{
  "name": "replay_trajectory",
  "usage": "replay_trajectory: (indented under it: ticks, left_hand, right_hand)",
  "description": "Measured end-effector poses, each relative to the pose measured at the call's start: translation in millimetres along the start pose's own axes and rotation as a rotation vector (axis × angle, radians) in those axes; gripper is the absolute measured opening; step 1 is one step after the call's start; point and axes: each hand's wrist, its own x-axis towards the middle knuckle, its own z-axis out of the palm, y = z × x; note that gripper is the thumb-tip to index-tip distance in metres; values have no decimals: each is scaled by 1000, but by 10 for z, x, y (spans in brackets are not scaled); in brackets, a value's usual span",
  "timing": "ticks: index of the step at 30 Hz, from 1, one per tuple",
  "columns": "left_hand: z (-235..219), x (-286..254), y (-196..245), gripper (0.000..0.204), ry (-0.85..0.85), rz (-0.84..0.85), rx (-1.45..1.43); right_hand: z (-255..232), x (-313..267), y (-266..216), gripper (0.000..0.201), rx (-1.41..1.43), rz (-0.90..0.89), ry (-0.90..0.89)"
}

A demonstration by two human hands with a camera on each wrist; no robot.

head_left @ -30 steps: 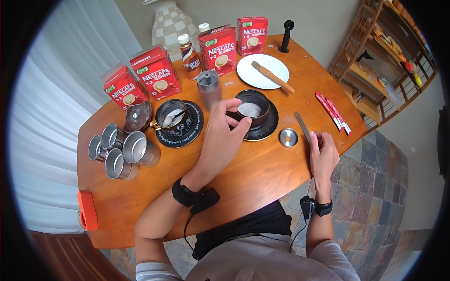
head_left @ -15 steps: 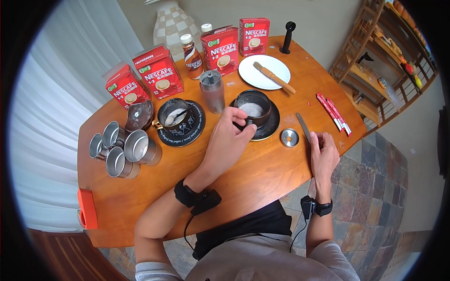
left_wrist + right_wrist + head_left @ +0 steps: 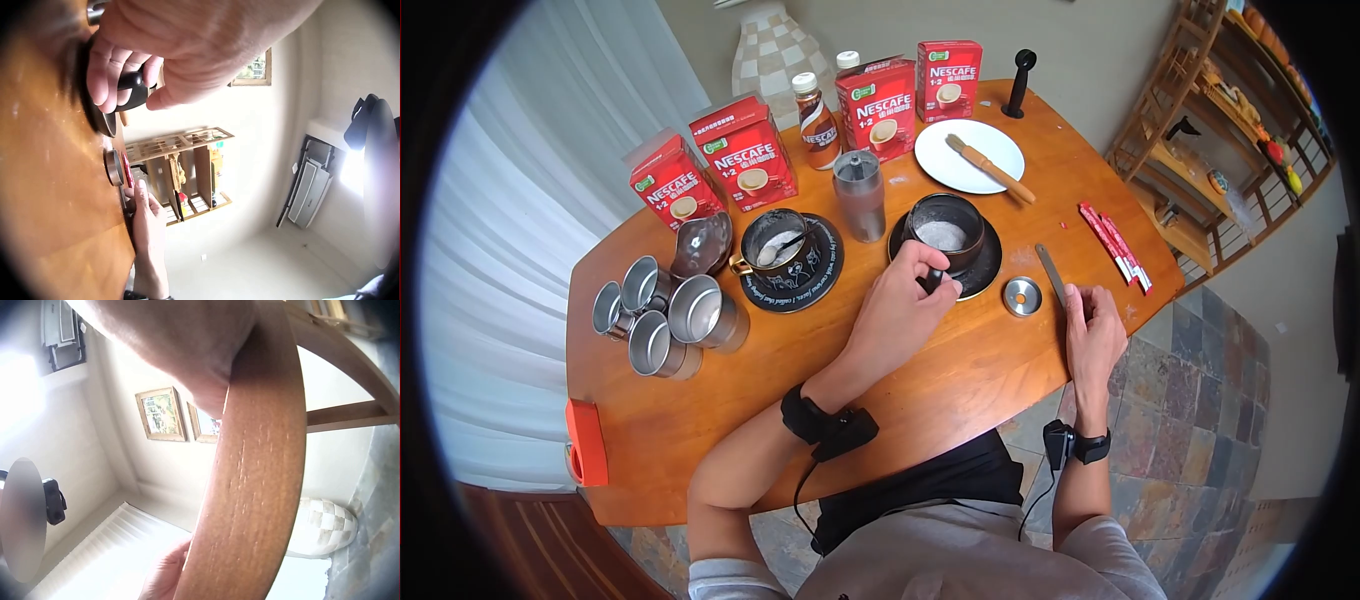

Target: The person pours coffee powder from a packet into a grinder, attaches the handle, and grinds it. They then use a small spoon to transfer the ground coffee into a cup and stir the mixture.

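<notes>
My left hand (image 3: pixel 905 312) is at the near side of a dark cup (image 3: pixel 946 222) with white powder inside. Its thumb and fingers curl round the cup's black handle (image 3: pixel 132 80), as the left wrist view shows from the side. Under the cup lies a black saucer (image 3: pixel 992 262). My right hand (image 3: pixel 1095 335) rests at the table's right front edge with fingers loosely bent. Right by its fingertips lies a thin metal strip (image 3: pixel 1050 268). A small steel ring-shaped piece (image 3: pixel 1022 297) sits between the two hands.
Left of the saucer stand a grey grinder-like cylinder (image 3: pixel 860 198) and a gold-handled cup (image 3: pixel 772 243) with a spoon. Several steel cups (image 3: pixel 708 315) are further left. Red Nescafe boxes (image 3: pixel 745 155) line the back. A white plate (image 3: pixel 940 150) bears a brush; red sachets (image 3: pixel 1115 245) lie right.
My left hand has moved right and slightly down from beside the cup, and its fingers have closed on the handle. The right hand has stayed at the table edge.
</notes>
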Motion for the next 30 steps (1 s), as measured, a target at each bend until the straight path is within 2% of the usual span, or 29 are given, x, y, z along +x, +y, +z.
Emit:
replay_trajectory:
  ticks: [6, 18, 30]
  left_hand:
    - [18, -8, 21, 27, 33, -1, -45]
    - [15, 16, -22, 29, -7, 13, -51]
    - [81, 1, -38, 24, 53, 74, 6]
  right_hand:
    - [6, 4, 19, 40, -12, 5, -4]
    - [15, 2, 23, 39, -4, 6, 0]
    - [12, 2, 17, 38, 0, -4, 10]
